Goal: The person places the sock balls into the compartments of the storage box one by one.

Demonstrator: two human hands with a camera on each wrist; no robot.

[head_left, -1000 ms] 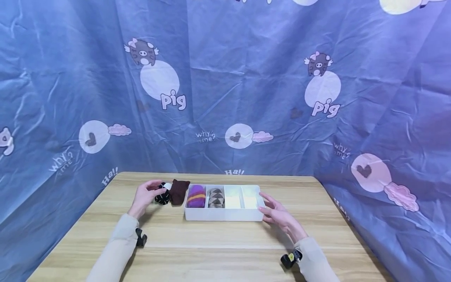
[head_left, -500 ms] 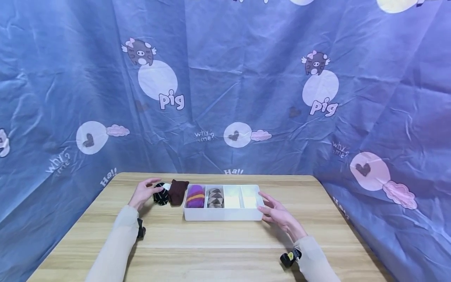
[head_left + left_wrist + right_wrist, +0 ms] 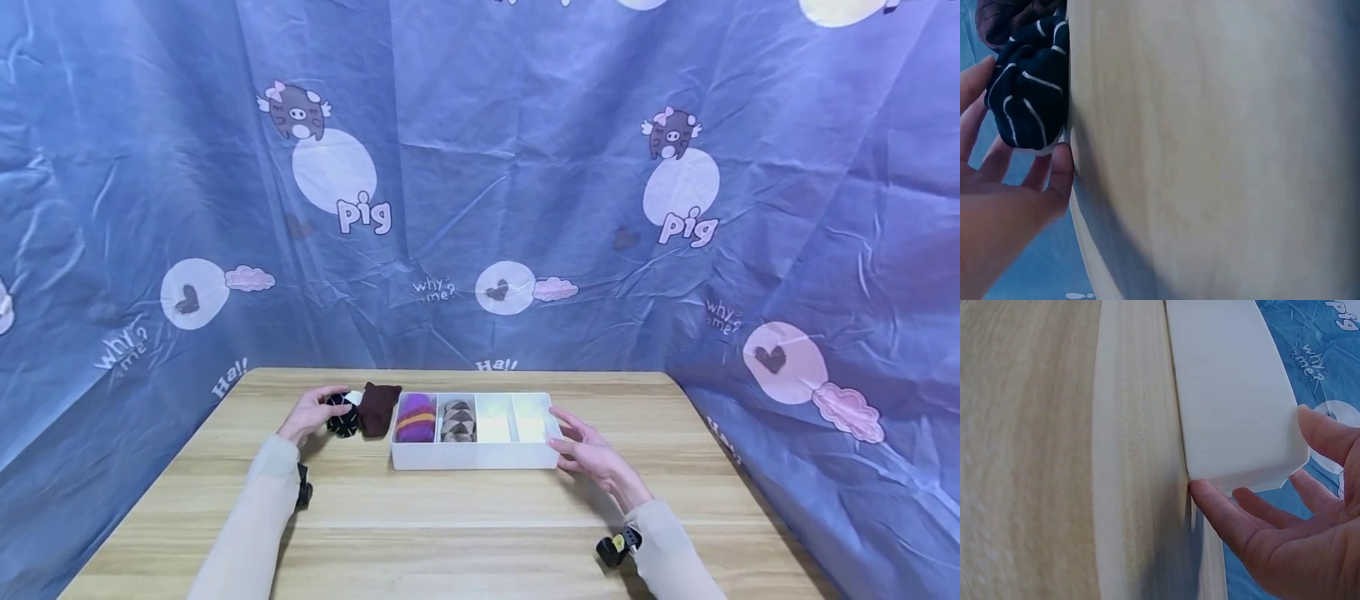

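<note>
In the head view a white divided box (image 3: pixel 474 457) lies across the middle of the table. A purple rolled sock (image 3: pixel 416 417) with a yellow stripe fills its leftmost compartment, and a grey patterned rolled sock (image 3: pixel 458 421) the second; the two right compartments are bare. My left hand (image 3: pixel 309 413) has its fingers round the end of a black rolled sock (image 3: pixel 1029 94) with white lines. Against that sock lies a dark brown one (image 3: pixel 378 408), close to the box's left end. My right hand (image 3: pixel 592 454) holds the right end of the box, fingers bent round its corners.
The wooden table (image 3: pixel 450 550) ends at a blue printed curtain (image 3: pixel 450 208) at the back and sides. A black wrist camera (image 3: pixel 611 550) sits at the right cuff, another (image 3: pixel 303 487) at the left.
My left hand has drawn back a little, then moved in closer round the black sock. The right hand and the box have stayed in place.
</note>
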